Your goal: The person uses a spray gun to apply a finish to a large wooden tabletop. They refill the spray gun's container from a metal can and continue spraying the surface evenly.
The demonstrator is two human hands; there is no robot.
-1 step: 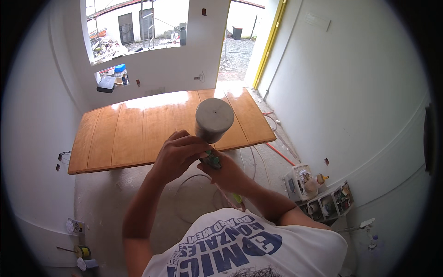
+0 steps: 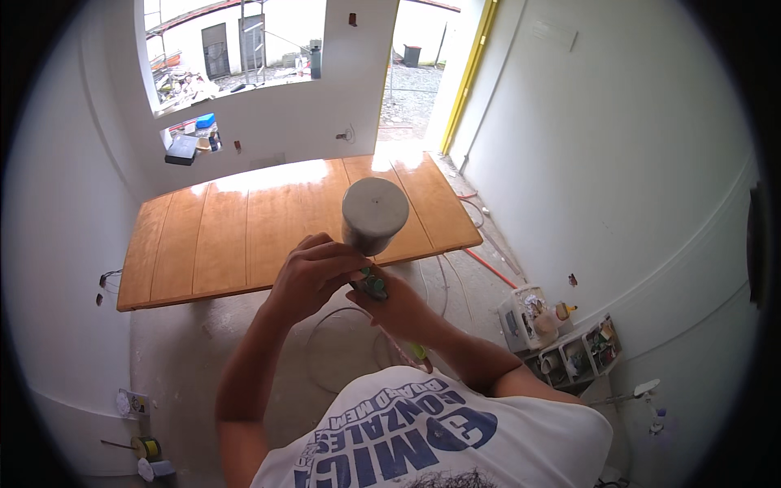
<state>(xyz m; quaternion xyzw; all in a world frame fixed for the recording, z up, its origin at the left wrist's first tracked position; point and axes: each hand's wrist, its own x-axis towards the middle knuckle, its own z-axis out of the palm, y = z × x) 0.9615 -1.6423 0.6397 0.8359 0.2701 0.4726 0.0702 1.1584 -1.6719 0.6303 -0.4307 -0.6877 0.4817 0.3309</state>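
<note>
A paint spray gun [image 2: 373,285] with green knobs is held upright in front of my chest, over the near edge of a wooden door panel [image 2: 224,236]. Its round grey cup [image 2: 374,208] stands on top with the lid on. My right hand [image 2: 400,307] is closed around the gun's handle, which it mostly hides. From the left, my left hand [image 2: 311,272] reaches over with bent fingers closed on the gun, near the knobs and just below the cup. A hose [image 2: 419,351] runs down beneath my right hand.
The orange-brown panel lies flat, raised above the floor. Hoses [image 2: 325,313] loop below it, and a red hose [image 2: 490,268] runs along the right. A white container [image 2: 529,317] and a compartment tray [image 2: 578,354] stand by the right wall. A doorway [image 2: 411,81] opens at the back.
The view has shifted a little, so the room appears slightly further left. Both hands keep the same hold on the spray gun.
</note>
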